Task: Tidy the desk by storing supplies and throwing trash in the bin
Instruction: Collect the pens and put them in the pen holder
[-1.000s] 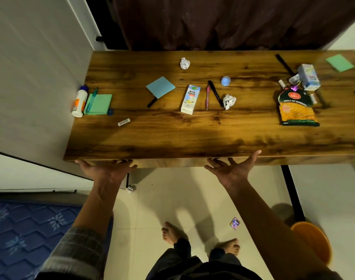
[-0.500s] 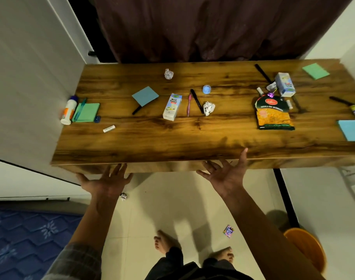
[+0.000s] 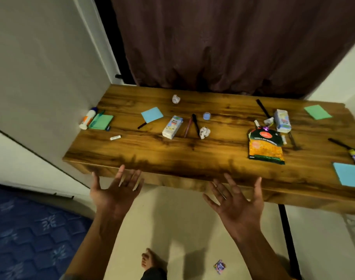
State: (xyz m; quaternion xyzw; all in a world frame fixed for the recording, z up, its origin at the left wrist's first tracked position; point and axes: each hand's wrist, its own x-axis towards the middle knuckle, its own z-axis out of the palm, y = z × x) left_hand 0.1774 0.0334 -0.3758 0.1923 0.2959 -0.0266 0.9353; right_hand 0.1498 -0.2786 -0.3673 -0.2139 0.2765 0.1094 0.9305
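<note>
Both palms up, fingers spread, gripping nothing: left hand [image 3: 116, 194] and right hand [image 3: 236, 202] just before the desk [image 3: 192, 154] front edge, likely poised to start. Mid-desk: milk shake carton [image 3: 172, 127] beside a crumpled paper ball [image 3: 204, 132]. Toward the desk's right: snack packet [image 3: 265, 145]. At its left end: glue bottle [image 3: 88, 118].

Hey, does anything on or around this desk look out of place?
Yes. Two crumpled paper balls and a snack packet lie among the desk supplies, and a small wrapper sits on the floor.
</note>
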